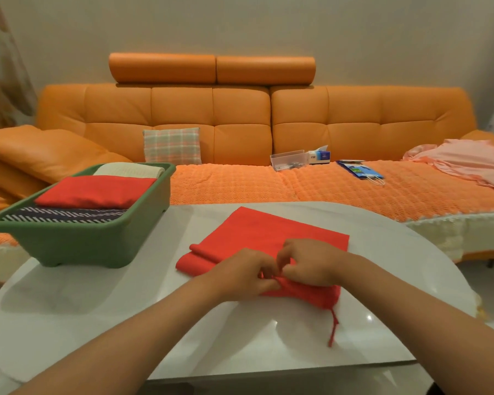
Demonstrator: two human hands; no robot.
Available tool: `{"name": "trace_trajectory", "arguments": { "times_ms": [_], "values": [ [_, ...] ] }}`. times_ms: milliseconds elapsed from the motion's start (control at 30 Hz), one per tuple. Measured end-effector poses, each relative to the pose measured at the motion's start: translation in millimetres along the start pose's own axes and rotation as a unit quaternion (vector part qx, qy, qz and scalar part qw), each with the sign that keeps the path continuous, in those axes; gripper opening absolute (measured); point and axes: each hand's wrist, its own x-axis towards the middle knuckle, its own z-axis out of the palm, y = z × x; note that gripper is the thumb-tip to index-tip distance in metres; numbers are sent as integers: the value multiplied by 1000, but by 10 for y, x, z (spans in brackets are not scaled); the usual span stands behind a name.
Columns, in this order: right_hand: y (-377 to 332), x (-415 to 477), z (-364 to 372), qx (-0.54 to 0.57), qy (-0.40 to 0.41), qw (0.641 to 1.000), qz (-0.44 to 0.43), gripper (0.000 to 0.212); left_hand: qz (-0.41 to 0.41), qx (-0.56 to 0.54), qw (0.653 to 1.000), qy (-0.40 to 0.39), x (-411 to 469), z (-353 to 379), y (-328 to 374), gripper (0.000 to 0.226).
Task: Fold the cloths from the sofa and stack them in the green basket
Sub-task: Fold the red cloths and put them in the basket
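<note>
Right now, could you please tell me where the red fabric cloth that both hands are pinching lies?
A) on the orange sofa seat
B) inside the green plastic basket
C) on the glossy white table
C: the red fabric cloth, pinched at its near edge by the left hand and the right hand, lies spread on the glossy white table, outside the green plastic basket.

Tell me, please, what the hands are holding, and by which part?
The left hand and the right hand both pinch the red cloth at its near edge, close together.
</note>
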Motion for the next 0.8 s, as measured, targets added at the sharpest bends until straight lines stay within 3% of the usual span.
{"name": "trace_trajectory", "arguments": {
  "times_ms": [67,133,200,300,400,533,600,667,733,800],
  "values": [
    [-96,-103,79,-16,-28,999,-10,40,-8,33,999,3,-59,-100,-94,38],
    [-151,-177,194,-70,-44,997,-3,58,-25,127,990,-61,-169,-193,-267,60],
    [-185,-218,274,-139,-12,990,-13,53,-63,142,981,-114,-288,-258,-380,74],
    [-219,-243,259,-203,42,978,-26,31,-72,139,981,-111,-422,-281,-398,81],
    [-171,-279,186,-182,53,982,3,26,-88,158,978,-103,-492,-298,-364,77],
    [-103,-398,89,-82,70,993,42,24,-69,229,969,-60,-527,-262,-330,47],
    [-160,-462,150,-93,67,993,15,48,-34,259,965,-7,-496,-199,-312,55],
    [-250,-497,248,-151,58,987,-6,61,19,299,953,47,-444,-160,-289,42],
    [-284,-488,301,-213,70,974,-24,38,56,333,939,62,-382,-195,-160,38],
    [-271,-480,286,-241,60,968,-32,20,64,294,954,-1,-393,-206,-60,39]
  ]
}}
